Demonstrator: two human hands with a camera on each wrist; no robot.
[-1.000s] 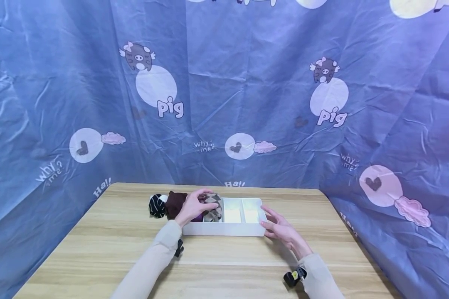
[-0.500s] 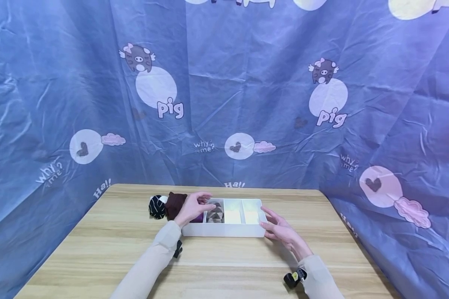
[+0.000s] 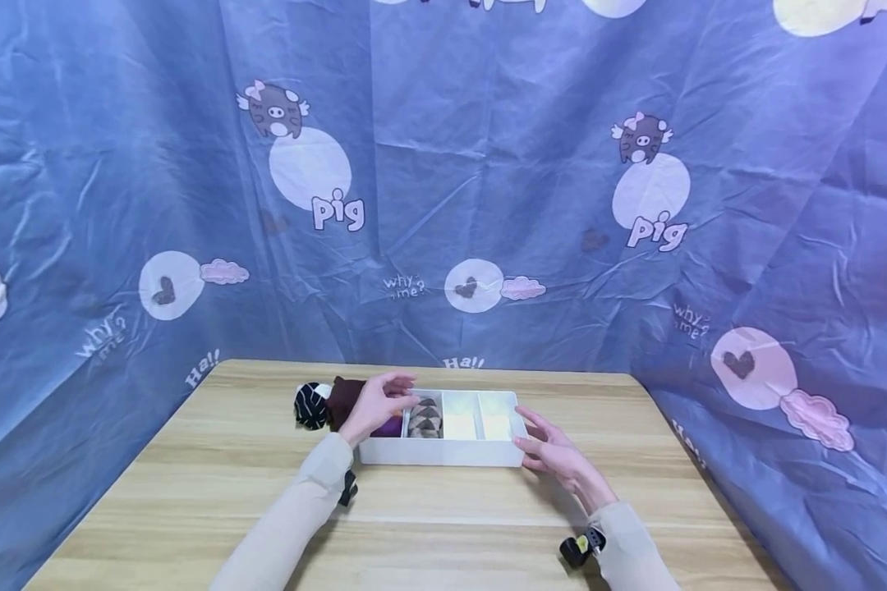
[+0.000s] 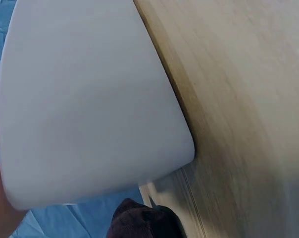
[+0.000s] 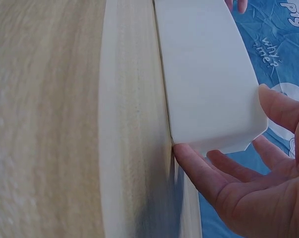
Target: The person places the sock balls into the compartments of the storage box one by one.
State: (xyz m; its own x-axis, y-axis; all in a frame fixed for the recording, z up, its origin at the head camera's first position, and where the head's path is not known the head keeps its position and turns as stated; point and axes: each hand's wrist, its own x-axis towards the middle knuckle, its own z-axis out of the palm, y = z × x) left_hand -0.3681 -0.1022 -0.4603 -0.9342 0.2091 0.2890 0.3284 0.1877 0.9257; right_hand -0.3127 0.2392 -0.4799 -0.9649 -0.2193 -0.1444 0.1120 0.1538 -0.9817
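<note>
In the head view a white compartment box (image 3: 443, 453) stands on the table. A grey argyle cloth bundle (image 3: 425, 419), like rolled socks, sits in its second compartment from the left. In the leftmost one, a purple cloth bundle (image 3: 390, 427) with a bit of orange is partly covered by my left hand (image 3: 373, 406). That hand hovers over the box's left end, thumb and fingers apart, holding nothing. My right hand (image 3: 558, 460) holds the box's right end, thumb (image 5: 273, 101) on the upper front edge and fingers (image 5: 196, 171) around the end wall.
Left of the box lie a dark maroon cloth bundle (image 3: 343, 398) and a black-and-white striped bundle (image 3: 310, 406). The two right compartments show bare white floors. A blue printed curtain (image 3: 443, 180) hangs behind the wooden table (image 3: 443, 525).
The argyle bundle has sunk lower into its compartment and come free of my left hand. That hand has moved slightly left. The right hand has stayed at the box end.
</note>
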